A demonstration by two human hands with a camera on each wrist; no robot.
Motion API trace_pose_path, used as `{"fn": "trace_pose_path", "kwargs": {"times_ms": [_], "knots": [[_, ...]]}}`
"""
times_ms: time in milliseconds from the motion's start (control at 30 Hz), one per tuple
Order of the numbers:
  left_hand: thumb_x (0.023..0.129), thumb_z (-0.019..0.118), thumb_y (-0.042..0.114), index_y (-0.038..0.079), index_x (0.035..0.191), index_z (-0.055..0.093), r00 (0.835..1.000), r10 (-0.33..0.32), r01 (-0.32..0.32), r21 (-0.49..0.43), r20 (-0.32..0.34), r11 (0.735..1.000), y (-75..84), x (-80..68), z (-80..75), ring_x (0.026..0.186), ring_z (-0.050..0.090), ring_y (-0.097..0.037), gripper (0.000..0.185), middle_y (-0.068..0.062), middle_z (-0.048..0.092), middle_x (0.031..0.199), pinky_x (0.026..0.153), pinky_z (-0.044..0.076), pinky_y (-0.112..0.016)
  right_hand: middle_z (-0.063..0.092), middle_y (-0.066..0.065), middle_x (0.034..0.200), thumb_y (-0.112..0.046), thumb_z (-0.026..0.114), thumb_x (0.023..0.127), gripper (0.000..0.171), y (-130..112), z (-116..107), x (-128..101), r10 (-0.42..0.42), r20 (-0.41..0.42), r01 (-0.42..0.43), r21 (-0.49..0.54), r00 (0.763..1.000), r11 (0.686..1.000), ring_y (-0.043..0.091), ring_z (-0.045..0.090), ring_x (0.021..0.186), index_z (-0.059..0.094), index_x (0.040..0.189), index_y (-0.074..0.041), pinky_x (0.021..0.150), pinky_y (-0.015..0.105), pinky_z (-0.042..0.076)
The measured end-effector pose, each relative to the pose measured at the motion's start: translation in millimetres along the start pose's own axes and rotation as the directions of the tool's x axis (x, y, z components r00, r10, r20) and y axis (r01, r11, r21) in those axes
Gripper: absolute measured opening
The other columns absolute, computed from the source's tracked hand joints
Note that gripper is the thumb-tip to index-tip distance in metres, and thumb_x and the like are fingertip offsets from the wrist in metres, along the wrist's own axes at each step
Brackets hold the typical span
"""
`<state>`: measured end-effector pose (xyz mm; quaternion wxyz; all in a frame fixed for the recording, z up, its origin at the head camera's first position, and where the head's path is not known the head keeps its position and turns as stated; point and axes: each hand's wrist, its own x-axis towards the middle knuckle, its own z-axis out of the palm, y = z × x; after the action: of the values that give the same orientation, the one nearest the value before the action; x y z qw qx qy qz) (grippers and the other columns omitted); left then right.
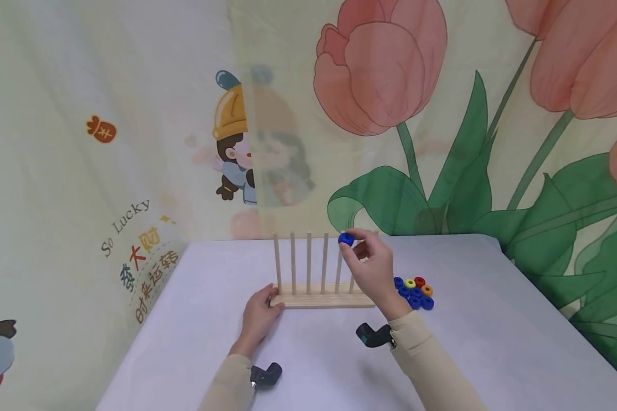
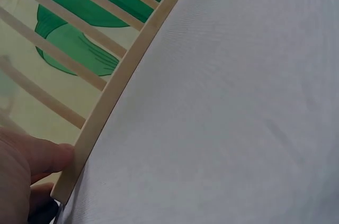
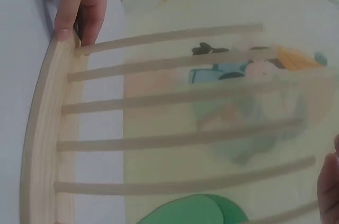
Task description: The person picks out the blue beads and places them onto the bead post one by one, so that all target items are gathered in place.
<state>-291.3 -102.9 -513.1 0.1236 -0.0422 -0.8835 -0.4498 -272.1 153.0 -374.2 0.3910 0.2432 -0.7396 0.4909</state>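
Right hand (image 1: 372,268): I am watching it pinching a small blue ring-shaped bead (image 1: 346,239) at the top of a peg, fifth from the left
Left hand (image 1: 259,315): fingers curling against the left end of the pale wooden peg rack (image 1: 324,298), bracing it
Spare stock: loose blue, red, yellow and orange beads (image 1: 414,291) lying just right of the rack
Risk: I am judging the bead could miss the peg tip and drop, rolling across the white table (image 1: 493,342); a hard push could tip the rack
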Motion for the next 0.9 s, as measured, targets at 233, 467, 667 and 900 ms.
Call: {"fn": "trace_pose_path", "kwargs": {"times_ms": [233, 467, 667, 900], "knots": [[0.081, 0.073, 0.011, 0.0, 0.119, 0.065, 1.0, -0.004, 0.004, 0.017, 0.005, 1.0, 2.4, -0.4, 0.2, 0.127, 0.051, -0.04, 0.04, -0.02, 0.055, 0.138, 0.108, 0.038, -0.054, 0.068, 0.009, 0.1, -0.009, 0.073, 0.087, 0.029, -11, 28, 19, -0.003, 0.144, 0.008, -0.035, 0.99, 0.999, 0.013, 0.064, 0.068, 0.067, 0.114, -0.003, 0.059, 0.024, 0.057], [0.083, 0.074, 0.012, 0.0, 0.12, 0.064, 1.0, -0.007, 0.007, 0.029, 0.01, 1.0, 2.0, -2.0, -0.3, 0.125, 0.052, -0.04, 0.04, -0.019, 0.054, 0.138, 0.105, 0.042, -0.053, 0.069, 0.007, 0.106, -0.017, 0.07, 0.091, 0.032, -15, 45, 33, 0.135, 0.26, -0.122, -0.067, 0.956, 0.99, 0.011, 0.062, 0.069, 0.066, 0.12, -0.006, 0.055, 0.024, 0.054], [0.083, 0.074, 0.012, 0.0, 0.12, 0.064, 1.0, -0.017, 0.017, 0.025, 0.006, 1.0, 3.7, -2.2, -1.3, 0.126, 0.052, -0.039, 0.041, -0.018, 0.054, 0.139, 0.106, 0.042, -0.052, 0.069, 0.004, 0.111, -0.019, 0.07, 0.092, 0.033, -24, 54, 47, 0.208, 0.286, -0.192, -0.083, 0.935, 0.978, 0.012, 0.062, 0.069, 0.066, 0.123, -0.01, 0.054, 0.026, 0.054], [0.084, 0.074, 0.012, 0.001, 0.122, 0.064, 0.999, -0.03, 0.03, 0.018, 0.011, 0.999, 3.3, -2.0, -1.0, 0.127, 0.051, -0.039, 0.041, -0.018, 0.054, 0.14, 0.106, 0.042, -0.052, 0.069, 0.002, 0.112, -0.02, 0.071, 0.091, 0.034, -29, 71, 51, 0.288, 0.304, -0.272, -0.095, 0.908, 0.958, 0.009, 0.065, 0.066, 0.066, 0.123, -0.013, 0.053, 0.026, 0.055]]}}
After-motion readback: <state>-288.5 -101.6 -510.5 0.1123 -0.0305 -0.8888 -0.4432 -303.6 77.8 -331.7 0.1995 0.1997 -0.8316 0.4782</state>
